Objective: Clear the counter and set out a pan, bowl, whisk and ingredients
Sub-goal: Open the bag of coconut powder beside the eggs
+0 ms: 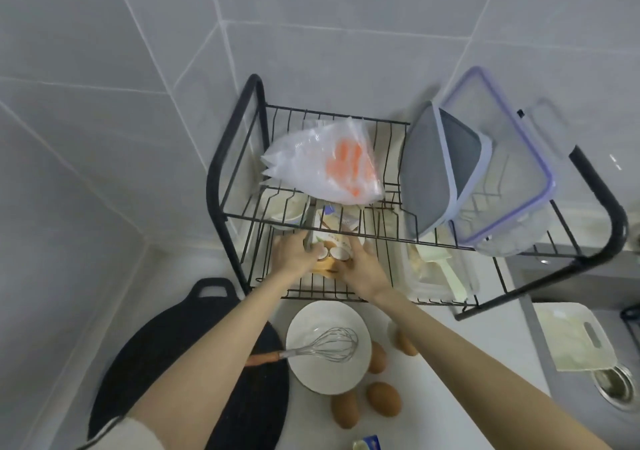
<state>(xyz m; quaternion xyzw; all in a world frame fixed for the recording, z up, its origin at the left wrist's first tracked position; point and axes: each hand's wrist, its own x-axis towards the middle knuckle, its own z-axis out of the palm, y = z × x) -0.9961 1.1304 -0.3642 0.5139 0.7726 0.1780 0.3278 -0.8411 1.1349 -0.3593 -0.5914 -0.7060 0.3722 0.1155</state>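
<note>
My left hand [292,253] and my right hand [363,269] both grip a printed pouch with coconut pictures [334,252] on the lower shelf of a black wire rack [242,158]. On the white counter below, a white bowl [313,373] holds a metal whisk [325,345] with a wooden handle. A flat black pan [162,356] lies left of the bowl, partly under my left forearm. Several brown eggs [382,397] lie right of and in front of the bowl. A small blue-and-yellow packet [369,444] shows at the bottom edge.
The rack's top shelf carries a stack of clear plastic bags with orange print [322,169], a grey lid [433,169] and a clear container with a purple rim [512,172]. A white cutting board [575,338] lies at the sink [616,383], right. Tiled walls enclose the corner.
</note>
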